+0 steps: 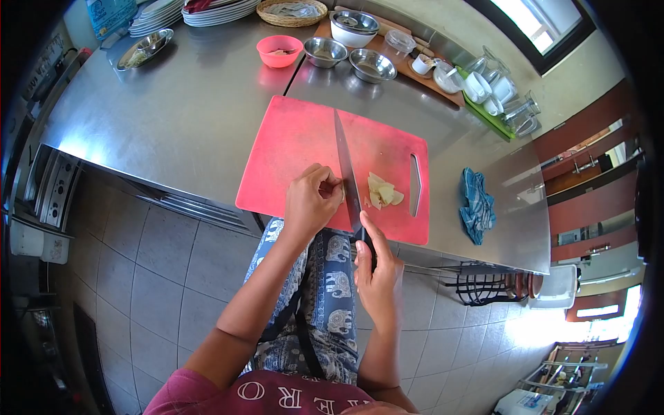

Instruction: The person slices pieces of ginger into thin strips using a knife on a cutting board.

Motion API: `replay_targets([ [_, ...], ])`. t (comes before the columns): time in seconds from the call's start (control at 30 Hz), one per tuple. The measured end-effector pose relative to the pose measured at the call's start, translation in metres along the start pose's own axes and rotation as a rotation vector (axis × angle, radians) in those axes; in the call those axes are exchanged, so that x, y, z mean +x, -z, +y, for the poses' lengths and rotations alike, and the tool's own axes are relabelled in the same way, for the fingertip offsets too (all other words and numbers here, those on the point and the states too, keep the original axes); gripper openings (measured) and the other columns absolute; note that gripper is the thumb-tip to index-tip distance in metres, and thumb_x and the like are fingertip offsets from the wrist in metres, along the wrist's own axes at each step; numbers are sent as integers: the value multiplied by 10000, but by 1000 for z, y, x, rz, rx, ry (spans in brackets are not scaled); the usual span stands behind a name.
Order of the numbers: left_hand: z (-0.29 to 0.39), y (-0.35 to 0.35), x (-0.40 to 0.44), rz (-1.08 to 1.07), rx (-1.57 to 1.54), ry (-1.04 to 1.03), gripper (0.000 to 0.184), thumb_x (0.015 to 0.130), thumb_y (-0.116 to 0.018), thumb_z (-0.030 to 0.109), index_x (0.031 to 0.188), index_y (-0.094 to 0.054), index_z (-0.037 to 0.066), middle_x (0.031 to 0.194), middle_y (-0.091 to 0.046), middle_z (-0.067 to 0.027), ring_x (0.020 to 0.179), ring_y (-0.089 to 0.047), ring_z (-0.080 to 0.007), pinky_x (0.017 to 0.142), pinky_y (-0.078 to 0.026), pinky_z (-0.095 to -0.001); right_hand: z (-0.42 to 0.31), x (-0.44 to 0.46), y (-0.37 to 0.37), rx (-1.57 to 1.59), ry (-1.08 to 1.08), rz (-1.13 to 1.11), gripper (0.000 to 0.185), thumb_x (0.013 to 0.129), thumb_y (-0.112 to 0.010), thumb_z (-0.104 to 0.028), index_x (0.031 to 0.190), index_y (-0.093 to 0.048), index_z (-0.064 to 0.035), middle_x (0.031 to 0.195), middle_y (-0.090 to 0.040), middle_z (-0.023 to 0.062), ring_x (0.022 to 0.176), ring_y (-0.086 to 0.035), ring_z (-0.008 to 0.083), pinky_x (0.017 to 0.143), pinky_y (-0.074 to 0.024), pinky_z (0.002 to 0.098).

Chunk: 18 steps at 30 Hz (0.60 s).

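Note:
My right hand (pixel 377 268) is wrapped round the black handle of a kitchen knife (pixel 345 158). Its long blade lies across the red cutting board (pixel 290 138), tip toward the far edge. Just left of the blade, my left hand (pixel 312 199) is closed with fingertips pinched together over the board; whatever sits between them is hidden. To the right of the blade rests a small heap of pale yellow cut pieces (pixel 382 191), with a few tiny scraps beside it.
Along the back stand a pink bowl (pixel 279 52), steel bowls (pixel 372 66), stacked plates (pixel 220 12) and a wicker basket (pixel 291 12). White cups (pixel 477 88) and glass jugs sit on a green tray at back right. A crumpled blue cloth (pixel 476 206) lies right of the board.

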<state>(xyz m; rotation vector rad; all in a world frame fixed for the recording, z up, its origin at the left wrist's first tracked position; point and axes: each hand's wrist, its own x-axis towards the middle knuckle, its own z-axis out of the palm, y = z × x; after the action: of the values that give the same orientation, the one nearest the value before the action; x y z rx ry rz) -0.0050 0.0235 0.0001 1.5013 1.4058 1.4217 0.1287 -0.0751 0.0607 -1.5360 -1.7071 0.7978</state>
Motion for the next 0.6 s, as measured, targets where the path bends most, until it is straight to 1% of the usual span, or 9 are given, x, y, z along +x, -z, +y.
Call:
replay_targets([
  [0.1, 0, 1, 0, -3, 3, -4, 72, 775, -631, -65, 739, -569, -59, 770, -618, -98, 717, -707, -190, 629, -575, -279, 1, 8, -3, 11, -2, -2, 384, 976, -497, -111, 1356, -479, -57, 1207, -612, 198, 988, -631, 394, 768, -510, 421],
  [0.2, -5, -2, 0, 38, -38, -23, 101, 755, -671, 0, 733, -580, -37, 756, -626, -122, 649, -683, -240, 579, -522, -321, -2, 18, -4, 18, -7, -4, 384, 977, -499, -119, 1355, -476, -59, 1189, -623, 191, 967, -635, 395, 757, -510, 425],
  [0.23, -5, -2, 0, 40, -28, -26, 100, 753, -673, 3, 734, -581, -34, 755, -626, -123, 647, -680, -242, 577, -519, -324, -3, 19, -4, 18, -11, -5, 383, 978, -499, -121, 1355, -475, -60, 1182, -627, 188, 961, -637, 394, 753, -510, 427],
  [0.33, -5, -1, 0, 47, -2, -23, 100, 749, -677, 10, 736, -586, -29, 752, -627, -126, 640, -674, -250, 574, -512, -333, 1, 21, -4, 3, 50, 6, 377, 979, -498, -124, 1349, -476, -58, 1175, -628, 190, 957, -637, 390, 748, -510, 433],
  [0.4, -5, -1, -1, 52, 5, -3, 101, 747, -680, 16, 738, -589, -25, 753, -628, -127, 638, -671, -253, 573, -509, -338, 5, 21, -7, -95, 192, 71, 375, 979, -496, -124, 1347, -476, -57, 1181, -626, 189, 963, -636, 389, 749, -510, 435],
  [0.43, -4, -1, -1, 47, 26, -13, 94, 760, -670, -6, 740, -582, -33, 747, -630, -118, 654, -682, -229, 584, -523, -316, 6, 20, -8, -143, 263, 103, 374, 979, -494, -124, 1347, -476, -57, 1183, -624, 189, 966, -636, 388, 750, -510, 436],
  [0.5, 0, 1, -1, 39, 70, -35, 91, 785, -649, -48, 745, -568, -47, 736, -634, -98, 688, -705, -182, 605, -553, -271, 2, 14, -4, -100, 169, 51, 378, 979, -493, -126, 1351, -471, -59, 1198, -617, 188, 968, -634, 391, 754, -511, 436],
  [0.53, 0, 1, -1, 35, 62, -22, 92, 786, -652, -45, 745, -569, -48, 735, -635, -99, 689, -706, -182, 606, -553, -272, 1, 11, -2, -79, 123, 24, 380, 980, -493, -127, 1353, -468, -60, 1205, -613, 188, 969, -633, 393, 757, -512, 436],
  [0.6, -1, 1, -2, 29, 43, 4, 96, 787, -657, -40, 746, -571, -48, 734, -636, -100, 690, -707, -184, 609, -553, -273, 4, 4, 0, -82, 98, 7, 383, 979, -493, -128, 1356, -463, -61, 1217, -607, 187, 979, -629, 396, 761, -514, 437],
])
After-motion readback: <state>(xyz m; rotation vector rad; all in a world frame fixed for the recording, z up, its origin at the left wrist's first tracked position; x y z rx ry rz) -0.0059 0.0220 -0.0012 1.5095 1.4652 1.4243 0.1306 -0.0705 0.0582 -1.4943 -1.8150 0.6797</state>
